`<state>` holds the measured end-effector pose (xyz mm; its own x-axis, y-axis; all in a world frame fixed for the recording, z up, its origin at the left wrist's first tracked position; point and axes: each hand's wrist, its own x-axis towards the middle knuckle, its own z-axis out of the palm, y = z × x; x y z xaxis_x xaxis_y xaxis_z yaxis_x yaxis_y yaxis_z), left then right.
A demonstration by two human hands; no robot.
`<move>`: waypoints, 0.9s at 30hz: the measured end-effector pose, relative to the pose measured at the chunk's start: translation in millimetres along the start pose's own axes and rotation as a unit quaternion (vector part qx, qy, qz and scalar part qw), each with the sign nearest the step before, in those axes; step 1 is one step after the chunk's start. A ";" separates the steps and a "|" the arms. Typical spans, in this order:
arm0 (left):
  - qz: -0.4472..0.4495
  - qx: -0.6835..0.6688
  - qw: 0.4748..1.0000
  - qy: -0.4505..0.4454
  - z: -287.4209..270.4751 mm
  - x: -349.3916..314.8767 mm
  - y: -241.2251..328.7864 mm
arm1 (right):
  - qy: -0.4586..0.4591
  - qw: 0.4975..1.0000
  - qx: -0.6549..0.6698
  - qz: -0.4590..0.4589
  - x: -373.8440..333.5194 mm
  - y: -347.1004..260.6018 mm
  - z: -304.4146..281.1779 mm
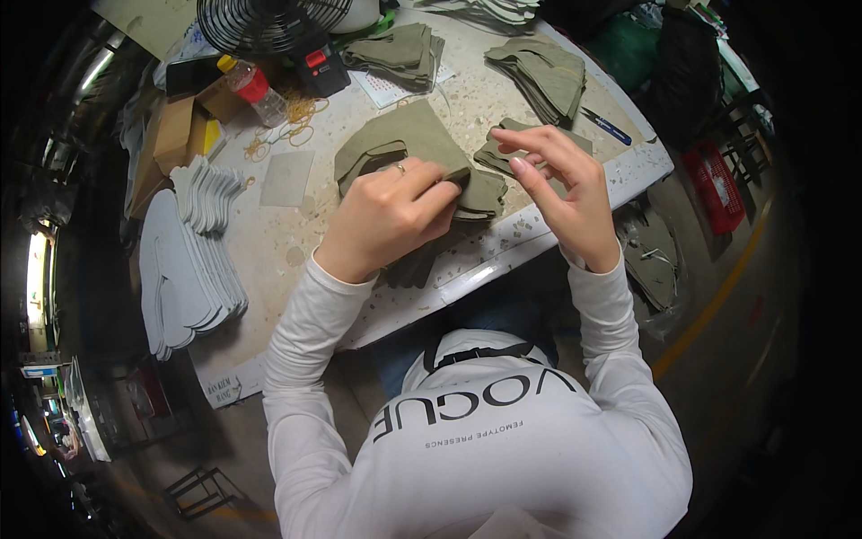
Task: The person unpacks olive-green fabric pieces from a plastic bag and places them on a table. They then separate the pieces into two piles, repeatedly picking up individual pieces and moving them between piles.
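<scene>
My left hand [395, 211] is closed with its fingertips pinching the folded edge of an olive fabric piece [422, 130], which lies among other cut pieces near the table's front edge. Part of that cloth is hidden under my fingers, and some of it hangs over the edge. To the right my right hand [566, 184] is raised with its fingers apart and nothing visible between them. Below and behind its fingertips is a small stack of olive pieces [489, 160]; my hand covers part of it.
Larger olive stacks [539, 76] stand farther back. Light grey cut pieces [193, 278] are piled at left, beside a grey card [287, 178]. Rubber bands [301, 112], a bottle [256, 92], a cardboard box [180, 130] and a fan [269, 22] are behind. Blue-handled snips [609, 128] lie right.
</scene>
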<state>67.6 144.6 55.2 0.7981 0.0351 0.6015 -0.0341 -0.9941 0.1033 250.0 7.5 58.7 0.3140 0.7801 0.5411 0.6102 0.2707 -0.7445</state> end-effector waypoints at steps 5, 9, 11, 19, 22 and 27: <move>-0.139 -0.195 0.970 0.039 -12.1 2.8 -18.3 | -0.092 0.947 0.240 0.195 10.2 2.8 9.9; -0.134 -0.226 0.965 0.019 -24.2 4.8 -19.9 | -0.120 0.908 0.316 0.249 31.1 17.1 30.0; -0.172 -0.305 0.936 0.037 -29.2 3.5 -13.8 | -0.128 0.934 0.245 0.226 44.5 26.3 40.8; -0.182 -0.238 0.948 0.109 -48.8 -0.8 -22.0 | -0.206 0.945 0.239 0.084 60.5 14.9 38.2; -0.178 -0.225 0.956 0.062 -40.9 -2.9 -17.6 | -0.145 0.961 0.227 0.055 64.1 2.0 2.0; -0.162 -0.228 0.960 -0.025 -19.7 0.9 -8.7 | -0.078 0.974 0.196 0.083 65.5 -9.8 -62.8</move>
<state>56.8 155.3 70.4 0.8387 0.3187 0.4416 -0.0296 -0.7831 0.6212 310.2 20.6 126.0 0.2516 0.8999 0.3563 0.2256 0.3034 -0.9258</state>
